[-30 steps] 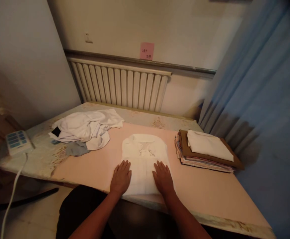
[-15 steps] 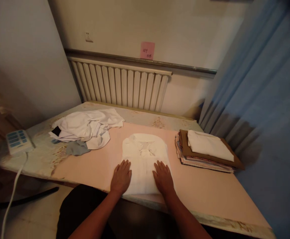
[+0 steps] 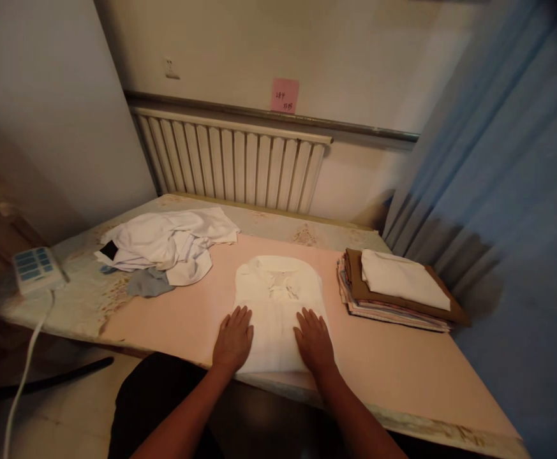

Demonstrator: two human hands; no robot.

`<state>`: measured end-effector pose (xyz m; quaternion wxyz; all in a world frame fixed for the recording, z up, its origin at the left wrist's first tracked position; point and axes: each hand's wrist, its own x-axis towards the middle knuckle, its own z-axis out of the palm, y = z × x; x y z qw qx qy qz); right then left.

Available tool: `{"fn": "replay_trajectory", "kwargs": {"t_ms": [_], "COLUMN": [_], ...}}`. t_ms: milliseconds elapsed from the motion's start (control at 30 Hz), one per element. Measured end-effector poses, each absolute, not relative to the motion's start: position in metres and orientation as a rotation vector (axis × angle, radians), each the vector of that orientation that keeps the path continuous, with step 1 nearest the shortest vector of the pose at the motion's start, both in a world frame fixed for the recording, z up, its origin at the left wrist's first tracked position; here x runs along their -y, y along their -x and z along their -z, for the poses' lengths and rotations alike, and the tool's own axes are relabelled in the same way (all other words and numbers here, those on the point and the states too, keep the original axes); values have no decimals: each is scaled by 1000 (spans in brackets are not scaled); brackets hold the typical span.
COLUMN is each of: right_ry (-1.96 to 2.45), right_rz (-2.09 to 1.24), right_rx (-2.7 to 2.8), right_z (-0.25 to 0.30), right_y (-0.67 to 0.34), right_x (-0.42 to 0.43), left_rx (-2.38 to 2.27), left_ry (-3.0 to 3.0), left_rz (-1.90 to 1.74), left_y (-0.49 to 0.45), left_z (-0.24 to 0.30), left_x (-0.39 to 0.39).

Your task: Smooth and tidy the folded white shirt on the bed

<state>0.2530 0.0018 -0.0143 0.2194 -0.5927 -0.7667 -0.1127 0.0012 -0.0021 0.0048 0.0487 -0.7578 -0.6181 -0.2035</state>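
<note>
A folded white collared shirt [image 3: 277,296] lies on the pink cloth [image 3: 182,319] that covers the table, collar away from me. My left hand [image 3: 233,339] rests flat on the shirt's near left corner, fingers stretched out. My right hand [image 3: 313,340] lies flat on the near right part of the shirt, fingers spread as well. Neither hand grips anything.
A heap of unfolded white and grey clothes [image 3: 163,245] lies at the back left. A stack of folded clothes [image 3: 393,287] sits to the right. A white power strip [image 3: 32,269] with its cord hangs off the left edge. Behind are a radiator [image 3: 230,159] and a blue curtain [image 3: 508,210].
</note>
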Motion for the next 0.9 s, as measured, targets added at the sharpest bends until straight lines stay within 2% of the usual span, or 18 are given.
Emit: {"fn": "replay_trajectory", "kwargs": {"t_ms": [900], "right_ry": [1640], "right_rz": [272], "right_rx": [2125], "right_z": [11], "right_y": [-253], "right_x": [-1], "left_rx": [1856], "left_ry": [2298], "left_rz": [685], "left_y": [-1], "left_z": [-2], "left_x": [2]}}
